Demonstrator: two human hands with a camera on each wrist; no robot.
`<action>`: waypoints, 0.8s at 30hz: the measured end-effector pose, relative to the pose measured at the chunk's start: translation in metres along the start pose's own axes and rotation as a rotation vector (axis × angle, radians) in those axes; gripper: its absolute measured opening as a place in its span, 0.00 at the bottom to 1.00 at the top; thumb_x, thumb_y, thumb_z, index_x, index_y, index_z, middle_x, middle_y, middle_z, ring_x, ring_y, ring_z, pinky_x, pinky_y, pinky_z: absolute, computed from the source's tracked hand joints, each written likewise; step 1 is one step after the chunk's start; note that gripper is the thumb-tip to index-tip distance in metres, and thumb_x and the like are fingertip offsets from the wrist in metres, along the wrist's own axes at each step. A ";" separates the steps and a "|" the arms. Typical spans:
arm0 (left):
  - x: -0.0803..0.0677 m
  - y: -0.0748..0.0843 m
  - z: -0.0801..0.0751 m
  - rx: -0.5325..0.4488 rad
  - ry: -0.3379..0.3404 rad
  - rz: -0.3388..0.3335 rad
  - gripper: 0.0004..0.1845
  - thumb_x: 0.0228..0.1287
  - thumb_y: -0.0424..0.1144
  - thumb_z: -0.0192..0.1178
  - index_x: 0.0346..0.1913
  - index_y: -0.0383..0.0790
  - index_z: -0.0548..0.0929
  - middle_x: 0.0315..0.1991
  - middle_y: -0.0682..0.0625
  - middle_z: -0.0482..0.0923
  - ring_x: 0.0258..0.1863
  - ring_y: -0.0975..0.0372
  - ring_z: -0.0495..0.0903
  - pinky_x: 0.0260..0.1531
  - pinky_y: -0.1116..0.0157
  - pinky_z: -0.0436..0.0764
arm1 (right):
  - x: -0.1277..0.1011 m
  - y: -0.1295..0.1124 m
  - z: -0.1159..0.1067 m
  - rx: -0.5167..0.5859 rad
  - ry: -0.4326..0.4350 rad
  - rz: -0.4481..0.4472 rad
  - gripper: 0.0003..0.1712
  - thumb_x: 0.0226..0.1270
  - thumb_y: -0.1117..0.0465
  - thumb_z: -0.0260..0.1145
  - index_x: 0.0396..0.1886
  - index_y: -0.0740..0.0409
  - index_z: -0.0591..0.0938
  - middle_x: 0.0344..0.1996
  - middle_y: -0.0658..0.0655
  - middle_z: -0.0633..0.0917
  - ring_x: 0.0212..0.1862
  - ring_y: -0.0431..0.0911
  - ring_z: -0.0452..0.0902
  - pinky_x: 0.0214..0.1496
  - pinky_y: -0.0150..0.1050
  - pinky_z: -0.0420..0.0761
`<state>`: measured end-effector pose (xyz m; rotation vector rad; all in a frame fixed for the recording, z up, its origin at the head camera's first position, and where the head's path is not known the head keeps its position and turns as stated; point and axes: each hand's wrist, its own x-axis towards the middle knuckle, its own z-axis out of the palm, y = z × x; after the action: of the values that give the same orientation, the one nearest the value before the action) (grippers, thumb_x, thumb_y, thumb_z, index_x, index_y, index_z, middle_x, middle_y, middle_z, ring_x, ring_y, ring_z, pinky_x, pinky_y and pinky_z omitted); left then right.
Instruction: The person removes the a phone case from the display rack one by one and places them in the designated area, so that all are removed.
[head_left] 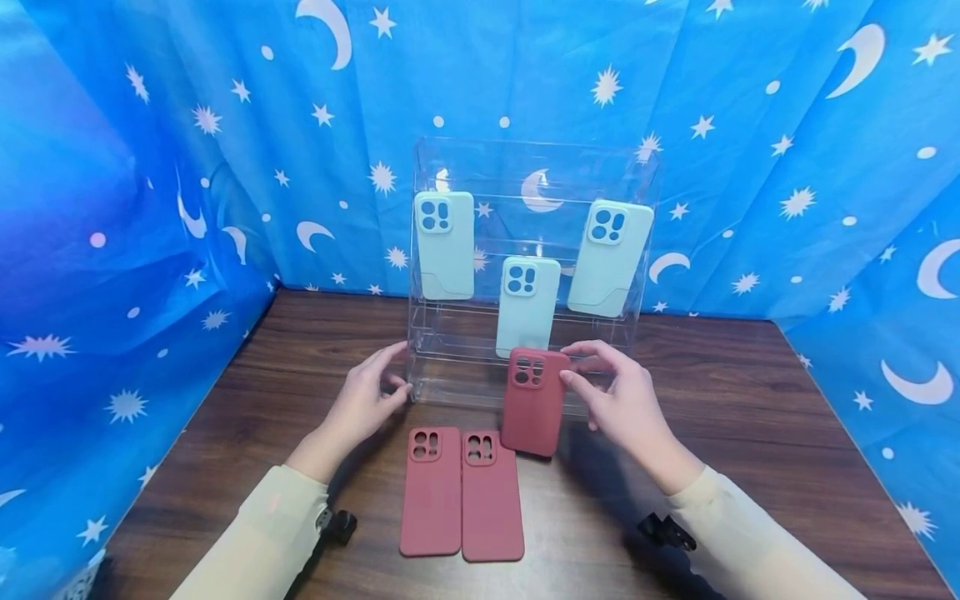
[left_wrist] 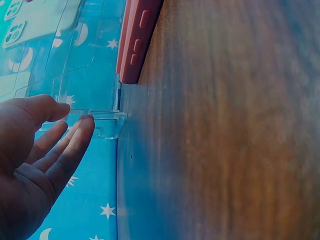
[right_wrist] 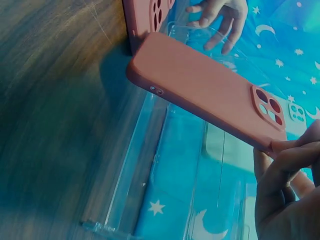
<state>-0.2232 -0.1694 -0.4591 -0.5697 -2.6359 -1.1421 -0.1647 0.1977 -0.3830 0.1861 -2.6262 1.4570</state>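
My right hand (head_left: 626, 400) pinches a dark red phone case (head_left: 534, 408) by its upper right edge, between thumb and fingers. The case is tilted in front of the clear tiered display stand (head_left: 450, 387), its lower left corner overlapping another red case in the head view. In the right wrist view, the held case's back (right_wrist: 205, 85) and camera cutouts show. My left hand (head_left: 363, 396) reaches to the stand's left side, thumb and fingertips at its clear edge. Two more red phone cases (head_left: 431, 500) (head_left: 492, 508) lie side by side on the table.
Three pale mint phone cases (head_left: 450, 258) (head_left: 611, 267) (head_left: 527, 312) lean in the stand, two higher at the sides and one lower in the middle. A blue curtain with stars and moons (head_left: 525, 67) surrounds the brown wooden table (head_left: 750, 467).
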 end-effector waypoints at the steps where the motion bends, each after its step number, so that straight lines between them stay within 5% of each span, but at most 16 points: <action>1: 0.000 0.000 0.000 0.000 0.001 0.000 0.38 0.61 0.27 0.69 0.74 0.41 0.71 0.61 0.41 0.80 0.37 0.60 0.87 0.29 0.71 0.86 | -0.001 0.001 -0.002 -0.003 0.001 0.009 0.17 0.71 0.57 0.71 0.58 0.42 0.82 0.44 0.58 0.90 0.13 0.59 0.76 0.16 0.43 0.80; 24: 0.001 0.001 -0.002 0.007 -0.021 -0.025 0.38 0.61 0.27 0.69 0.75 0.42 0.70 0.63 0.42 0.79 0.39 0.59 0.87 0.31 0.71 0.86 | -0.023 0.035 -0.012 0.055 -0.209 0.270 0.17 0.70 0.61 0.70 0.56 0.53 0.81 0.37 0.58 0.90 0.11 0.43 0.67 0.13 0.35 0.71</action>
<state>-0.2231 -0.1695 -0.4568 -0.5512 -2.6710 -1.1400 -0.1474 0.2267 -0.4097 -0.0138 -2.8719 1.6778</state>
